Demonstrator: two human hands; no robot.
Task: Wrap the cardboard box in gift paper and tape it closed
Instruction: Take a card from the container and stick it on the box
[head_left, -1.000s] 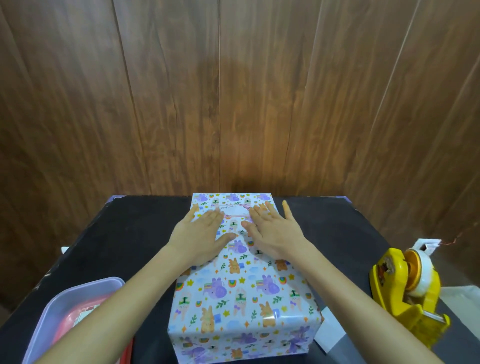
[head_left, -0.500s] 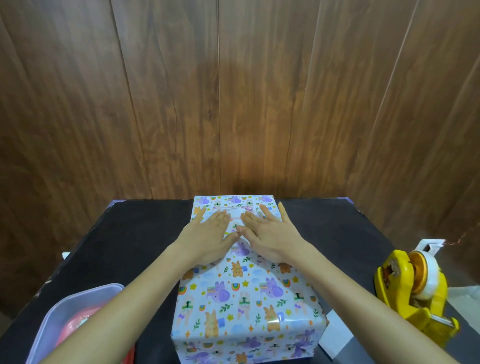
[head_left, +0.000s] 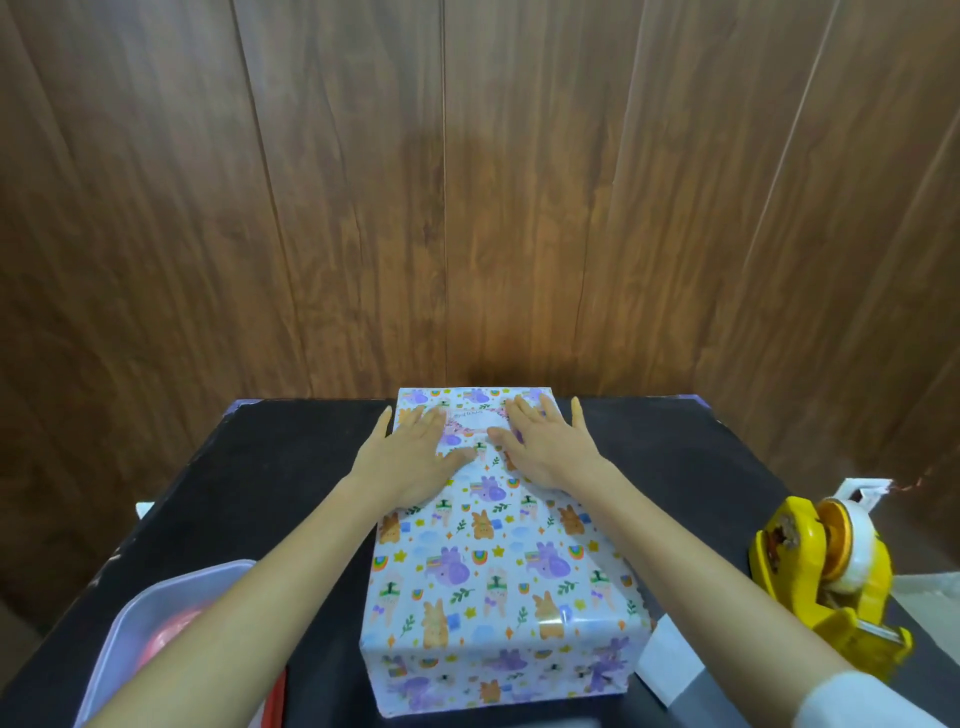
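Smoothing far end of wrapped cardboard box (head_left: 498, 571), lengthwise down middle of table (head_left: 291, 457), far end near far edge. Flat on its top, left hand (head_left: 415, 457) and right hand (head_left: 545, 447), fingers straight, pressing paper, gripping nothing. Spread wider than half a second ago, outward toward far corners. Likely flattening seam before final taping; tape dispenser (head_left: 831, 577) untouched at right edge.

Gift paper (head_left: 498, 571): white ground with a repeating print of purple animals, orange rabbits, rainbows, green sprigs and yellow stars. Table (head_left: 291, 457): plain black. Wall (head_left: 467, 208): brown panels with darker wood grain. Tape dispenser (head_left: 852, 592): yellow body, orange hub, white roll. Container (head_left: 171, 592): translucent pale lilac, with pink and red showing inside. Sleeve (head_left: 857, 701): white
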